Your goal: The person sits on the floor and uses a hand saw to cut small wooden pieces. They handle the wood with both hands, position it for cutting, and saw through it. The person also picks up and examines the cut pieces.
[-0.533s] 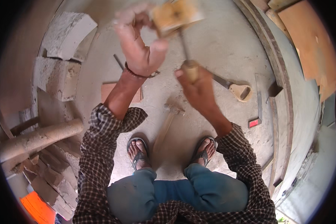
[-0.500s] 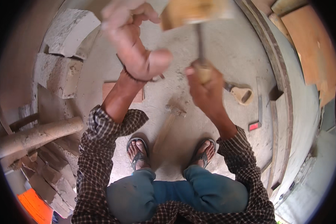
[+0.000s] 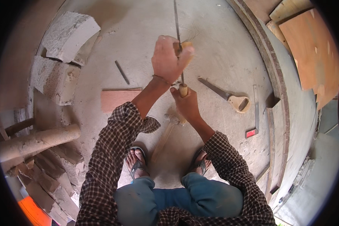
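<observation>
My right hand [image 3: 187, 107] is closed around the wooden handle [image 3: 183, 90] of a long, thin file. The file's dark blade [image 3: 177, 19] points away from me, passing beside or through a small yellowish wooden block [image 3: 188, 47]; which of these, I cannot tell. Around that block my left hand [image 3: 165, 58] is closed, slightly blurred, its thumb on the near right side. Both hands are above the floor in front of my knees, the left one farther out. Below them lies a hammer [image 3: 162, 141] with a wooden handle.
On the concrete floor lie a handsaw [image 3: 237, 103], a try square [image 3: 257, 113], a reddish board [image 3: 118, 101] and a dark strip [image 3: 122, 72]. Concrete blocks [image 3: 69, 35], a thick pole [image 3: 41, 141] and bricks [image 3: 45, 180] line the left. Plywood [image 3: 309, 52] and a long beam [image 3: 269, 52] stand right.
My left hand, apart from the block half a second ago, has come down and right and closed on it. The block and file have dropped lower, farther from the camera.
</observation>
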Tool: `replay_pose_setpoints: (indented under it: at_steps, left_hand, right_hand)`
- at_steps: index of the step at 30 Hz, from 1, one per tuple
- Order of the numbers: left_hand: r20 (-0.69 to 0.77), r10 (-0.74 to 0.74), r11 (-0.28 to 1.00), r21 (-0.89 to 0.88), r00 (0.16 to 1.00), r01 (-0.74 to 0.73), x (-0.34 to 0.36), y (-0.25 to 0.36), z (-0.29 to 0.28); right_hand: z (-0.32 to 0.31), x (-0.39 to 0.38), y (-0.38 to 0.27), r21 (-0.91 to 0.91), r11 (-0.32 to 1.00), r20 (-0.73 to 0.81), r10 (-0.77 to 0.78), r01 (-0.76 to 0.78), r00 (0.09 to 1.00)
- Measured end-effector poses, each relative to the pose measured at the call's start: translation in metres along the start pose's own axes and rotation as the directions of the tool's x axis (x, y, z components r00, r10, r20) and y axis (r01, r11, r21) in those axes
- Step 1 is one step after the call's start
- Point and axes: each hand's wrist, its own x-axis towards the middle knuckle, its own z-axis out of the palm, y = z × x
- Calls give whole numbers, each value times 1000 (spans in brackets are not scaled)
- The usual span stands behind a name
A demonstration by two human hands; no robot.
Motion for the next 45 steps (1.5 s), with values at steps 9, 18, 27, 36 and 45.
replay_pose_setpoints:
  at_steps: [9, 18, 27, 36, 45]
  left_hand:
    - [-206, 99, 956, -250, 973, -151, -3, -82, 22]
    - [-159, 104, 992, -48, 982, -113, -8, -81, -2]
    - [-120, -87, 992, -105, 989, 74, -18, -90, -35]
    - [259, -376, 923, 22, 890, 384, -43, -72, -72]
    - [277, -280, 858, -357, 919, 369, -70, -57, -100]
  right_hand:
    - [-40, 15, -4, 401, 683, 670, 235, -610, 704]
    - [-37, 9, -1, -41, 999, 117, -4, 9, 993]
    - [-151, 3, 12, 210, 968, -201, 179, -136, 963]
    - [-183, -45, 40, -311, 950, -325, -73, -33, 943]
    - [-144, -98, 45, -244, 968, -151, -96, 57, 984]
